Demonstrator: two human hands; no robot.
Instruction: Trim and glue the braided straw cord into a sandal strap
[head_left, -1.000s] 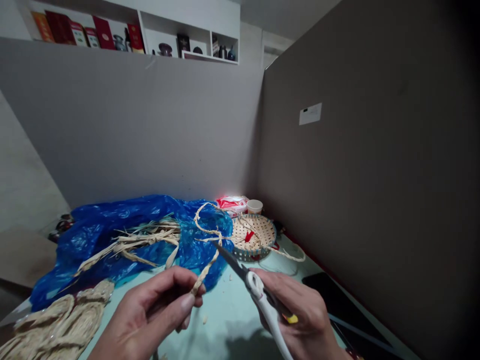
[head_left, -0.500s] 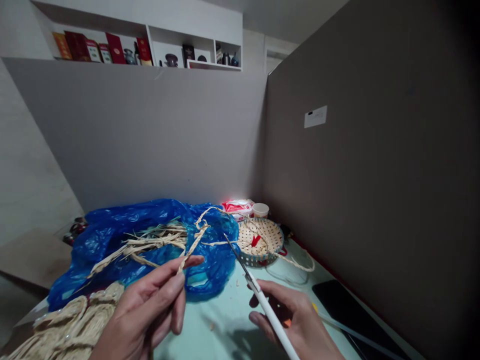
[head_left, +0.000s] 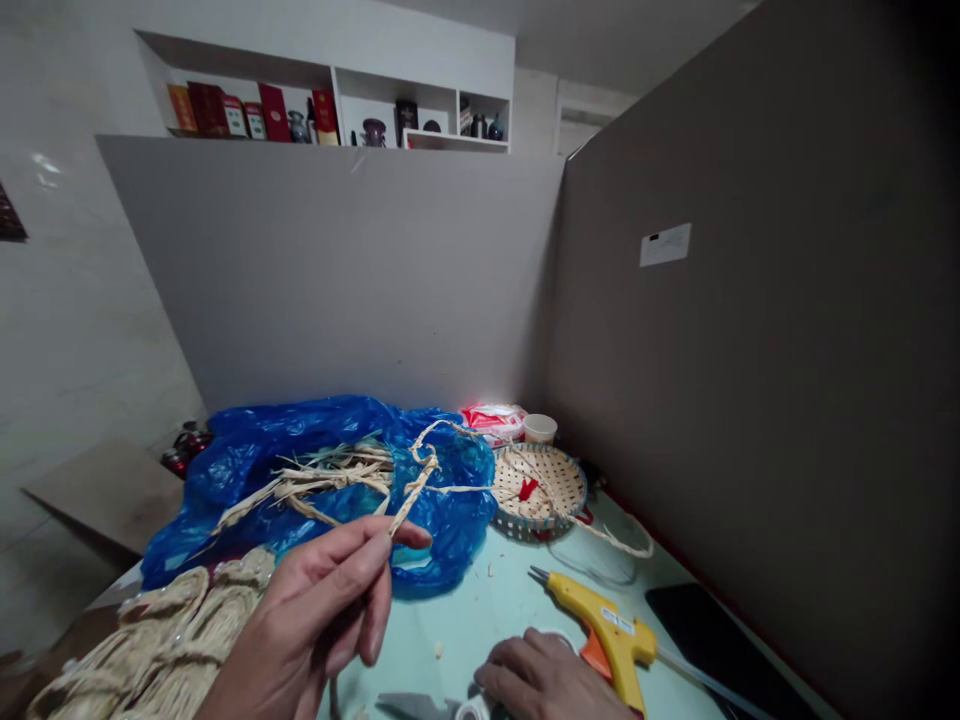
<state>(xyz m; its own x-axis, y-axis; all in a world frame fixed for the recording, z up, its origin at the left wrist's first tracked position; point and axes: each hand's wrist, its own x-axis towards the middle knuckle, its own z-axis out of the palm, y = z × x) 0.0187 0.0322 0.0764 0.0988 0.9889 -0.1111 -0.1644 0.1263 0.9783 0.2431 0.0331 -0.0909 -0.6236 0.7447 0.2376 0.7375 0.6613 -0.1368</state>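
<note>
My left hand pinches a twisted strand of straw cord between thumb and forefinger. The strand's far end bends in a loop over a blue plastic bag. My right hand is low at the table, palm down, with its fingers bent over white-handled scissors. Their blades point left; most of the handle is hidden under the hand. Right beside that hand lies a yellow glue gun with an orange trigger, its nozzle pointing to the upper left.
Loose dry straw rests on the blue bag. Behind the glue gun stands a round woven basket with something red in it. Coiled straw braids are piled at lower left. A black flat object lies right, below a grey partition.
My right hand has lowered the scissors from mid-air to the table, and their blades now point left. The glue gun has come into clear sight. My left hand still pinches the straw cord.
</note>
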